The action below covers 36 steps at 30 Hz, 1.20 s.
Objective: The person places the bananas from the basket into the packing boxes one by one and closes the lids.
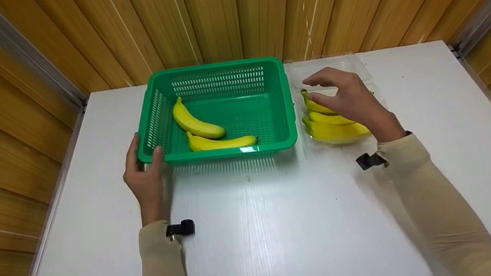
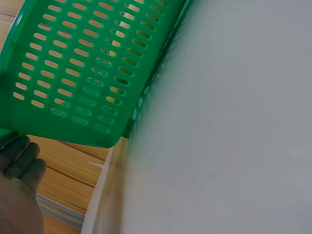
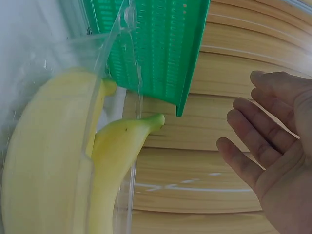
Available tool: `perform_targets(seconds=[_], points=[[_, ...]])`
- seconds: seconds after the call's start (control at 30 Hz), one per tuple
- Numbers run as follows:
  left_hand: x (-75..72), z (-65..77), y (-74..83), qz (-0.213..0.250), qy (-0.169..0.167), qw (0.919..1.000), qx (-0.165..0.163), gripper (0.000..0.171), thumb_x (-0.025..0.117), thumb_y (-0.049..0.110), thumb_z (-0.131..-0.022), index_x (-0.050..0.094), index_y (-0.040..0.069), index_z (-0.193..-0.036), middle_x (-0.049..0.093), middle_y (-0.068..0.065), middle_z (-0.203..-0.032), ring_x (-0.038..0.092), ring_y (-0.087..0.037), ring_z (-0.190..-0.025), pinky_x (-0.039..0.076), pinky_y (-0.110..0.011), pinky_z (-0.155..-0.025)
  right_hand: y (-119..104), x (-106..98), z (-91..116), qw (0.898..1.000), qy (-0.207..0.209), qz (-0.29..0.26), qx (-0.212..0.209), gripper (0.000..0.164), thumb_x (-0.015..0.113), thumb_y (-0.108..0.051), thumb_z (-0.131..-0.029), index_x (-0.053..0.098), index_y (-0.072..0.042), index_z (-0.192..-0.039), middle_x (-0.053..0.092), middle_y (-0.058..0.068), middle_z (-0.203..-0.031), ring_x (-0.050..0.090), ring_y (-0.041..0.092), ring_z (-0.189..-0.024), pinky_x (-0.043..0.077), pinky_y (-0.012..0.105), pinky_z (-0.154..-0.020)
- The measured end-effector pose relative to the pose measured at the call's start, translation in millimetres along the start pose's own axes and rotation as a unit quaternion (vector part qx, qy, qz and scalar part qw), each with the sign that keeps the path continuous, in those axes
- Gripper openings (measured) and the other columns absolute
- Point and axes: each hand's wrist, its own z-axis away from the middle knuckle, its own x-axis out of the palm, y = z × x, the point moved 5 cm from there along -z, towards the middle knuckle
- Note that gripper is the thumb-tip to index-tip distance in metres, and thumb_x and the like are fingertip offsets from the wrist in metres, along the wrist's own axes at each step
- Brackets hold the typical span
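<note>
At its near left corner, a green plastic basket (image 1: 282,105) is held by my left hand (image 1: 144,181), thumb at the front rim and fingers along the left side. Inside lie two yellow bananas, one curved banana (image 1: 194,123) toward the left wall and another banana (image 1: 222,142) along the front. My right hand (image 1: 353,96) hovers over a clear plastic container (image 1: 331,71), thumb and fingers apart with nothing between them. Several bananas (image 1: 336,130) lie in that container; the hand partly covers them. In the right wrist view, a banana stem (image 3: 155,122) points toward the spread fingers.
The basket and the container stand side by side on a white table (image 1: 257,230), near its back edge. Wood-look panels (image 1: 221,19) rise behind it and on both sides. The container's lid is folded back toward the rear panel.
</note>
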Motion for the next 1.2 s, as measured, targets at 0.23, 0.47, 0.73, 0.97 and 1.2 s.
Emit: perform_targets(seconds=[0.23, 0.47, 0.73, 0.97, 1.2], points=[[-0.1, -1.1, -2.0, 0.008, 0.002, 0.9999, -0.008, 0.059, 0.075, 0.014, -0.101, 0.055, 0.013, -0.156, 0.055, 0.0, -0.156, 0.054, -0.019, -0.14, 0.047, -0.035, -0.114, -12.7, 10.5, -4.5, 0.998, -0.011, -0.062, -0.019, 0.029, 0.076, -0.008, -0.1, 0.074, -0.006, -0.128, 0.072, 0.007, -0.128, 0.067, 0.026, -0.121, 0.053, 0.048, -0.108], [1.2, -0.1, 5.7, 0.01, 0.002, 0.9999, -0.005, 0.059, 0.073, 0.008, -0.101, 0.052, 0.003, -0.156, 0.053, -0.01, -0.158, 0.053, -0.025, -0.141, 0.046, -0.034, -0.115, -29.6, 26.0, -11.9, 0.994, -0.032, -0.101, -0.037, 0.03, 0.075, -0.011, -0.101, 0.072, -0.005, -0.13, 0.071, 0.007, -0.129, 0.065, 0.024, -0.122, 0.053, 0.051, -0.108], [3.6, 6.2, 27.1, 0.012, -0.005, 0.9997, -0.022, 0.06, 0.072, 0.01, -0.102, 0.05, 0.003, -0.157, 0.052, -0.011, -0.159, 0.052, -0.026, -0.141, 0.046, -0.034, -0.115, -48.6, 50.0, -24.4, 0.989, -0.065, -0.119, -0.063, 0.032, 0.077, -0.011, -0.1, 0.071, -0.002, -0.129, 0.071, 0.009, -0.129, 0.066, 0.028, -0.121, 0.055, 0.049, -0.106], [1.9, 2.3, 10.7, 0.02, -0.002, 0.9996, -0.017, 0.059, 0.072, 0.007, -0.101, 0.052, 0.003, -0.156, 0.052, -0.01, -0.159, 0.053, -0.024, -0.14, 0.047, -0.034, -0.114, -57.6, 73.8, -36.9, 0.984, -0.087, -0.138, -0.07, 0.031, 0.077, -0.011, -0.1, 0.07, 0.0, -0.128, 0.071, 0.01, -0.128, 0.066, 0.028, -0.12, 0.056, 0.045, -0.104], [1.4, -0.9, -1.7, 0.018, -0.002, 0.9998, 0.0, 0.059, 0.075, 0.01, -0.101, 0.054, 0.01, -0.156, 0.055, -0.003, -0.157, 0.053, -0.02, -0.141, 0.046, -0.035, -0.115, -61.4, 96.5, -44.8, 0.98, -0.105, -0.15, -0.072, 0.03, 0.076, -0.013, -0.101, 0.07, -0.001, -0.128, 0.07, 0.015, -0.128, 0.066, 0.03, -0.119, 0.055, 0.053, -0.104]])
